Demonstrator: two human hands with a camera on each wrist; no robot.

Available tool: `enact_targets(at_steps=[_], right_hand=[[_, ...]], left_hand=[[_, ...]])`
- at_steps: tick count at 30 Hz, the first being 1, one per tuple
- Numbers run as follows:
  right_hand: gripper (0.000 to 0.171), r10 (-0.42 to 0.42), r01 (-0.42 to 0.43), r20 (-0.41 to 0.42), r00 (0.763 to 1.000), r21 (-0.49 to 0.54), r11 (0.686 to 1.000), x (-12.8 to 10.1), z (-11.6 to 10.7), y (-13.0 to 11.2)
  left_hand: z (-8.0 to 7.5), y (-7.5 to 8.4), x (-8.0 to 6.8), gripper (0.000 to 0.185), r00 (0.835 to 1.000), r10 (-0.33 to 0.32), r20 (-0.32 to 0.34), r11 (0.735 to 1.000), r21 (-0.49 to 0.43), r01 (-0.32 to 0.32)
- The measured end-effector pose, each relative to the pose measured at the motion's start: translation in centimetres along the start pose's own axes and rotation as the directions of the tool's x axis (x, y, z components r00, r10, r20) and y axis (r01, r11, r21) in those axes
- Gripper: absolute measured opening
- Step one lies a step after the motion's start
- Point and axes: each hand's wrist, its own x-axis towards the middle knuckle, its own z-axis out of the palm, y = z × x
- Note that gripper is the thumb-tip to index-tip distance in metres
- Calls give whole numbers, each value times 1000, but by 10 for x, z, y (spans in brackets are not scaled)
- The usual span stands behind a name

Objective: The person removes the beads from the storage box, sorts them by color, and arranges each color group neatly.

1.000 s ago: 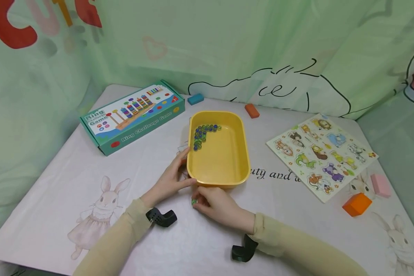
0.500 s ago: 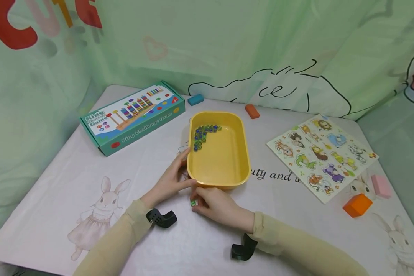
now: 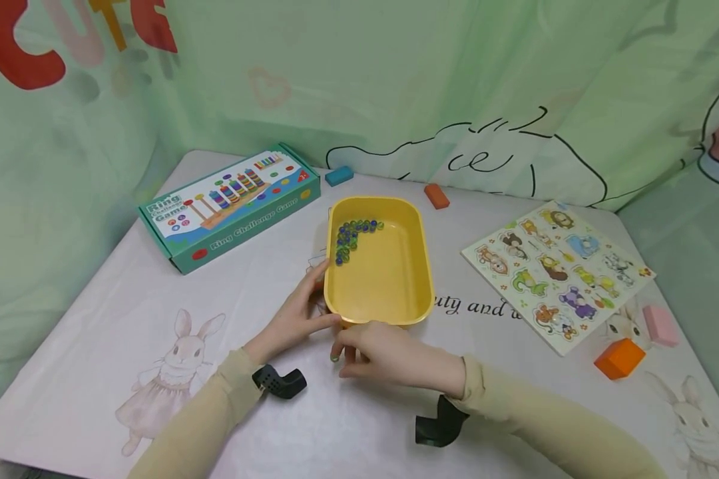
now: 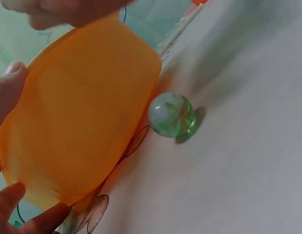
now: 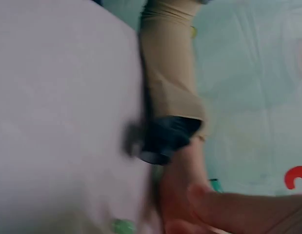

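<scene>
On pale rabbit-printed cloth (image 3: pixel 311 436), we see a green-swirled glass marble (image 4: pixel 171 115) just beside the right hand (image 3: pixel 380 352).
The left hand (image 3: pixel 293 318) spreads against a round-cornered plastic tub (image 3: pixel 383 283); the right bends, thumb and forefinger parted.

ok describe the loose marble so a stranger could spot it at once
Find the yellow tub in the middle of the pale, rabbit-printed tablecloth. Just outside its near end, by the right hand, is a clear marble with green streaks inside. Unlike the marbles clustered in the yellow tub, it lies alone on the tablecloth.
</scene>
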Motion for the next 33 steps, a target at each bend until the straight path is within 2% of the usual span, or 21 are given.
enact_targets(at_steps=[3,8,13,17,23,30,33], right_hand=[[13,-17,13,45,999,69,998,5,-21,-1],[15,-53,44,75,996,118,992,20,-56,11],[17,-22,14,58,998,127,992,40,-78,32],[17,59,-60,15,998,124,991,56,-83,49],[16,170,-167,-28,985,80,983,74,-81,70],[14,229,-231,-40,973,-38,972,90,-76,87],[16,265,-268,-36,963,-102,958,96,-73,91]], left_hand=[[0,-12,1,89,1000,15,-2,1000,-5,-15],[0,-35,3,90,1000,20,-16,1000,24,-20],[0,-36,2,87,999,-21,-25,999,43,22],[0,-36,0,85,999,-24,-21,999,44,25],[1,-35,1,85,1000,-9,-8,999,35,9],[0,-32,3,85,1000,8,2,1000,19,-8],[0,-33,3,86,1000,10,0,1000,26,-10]])
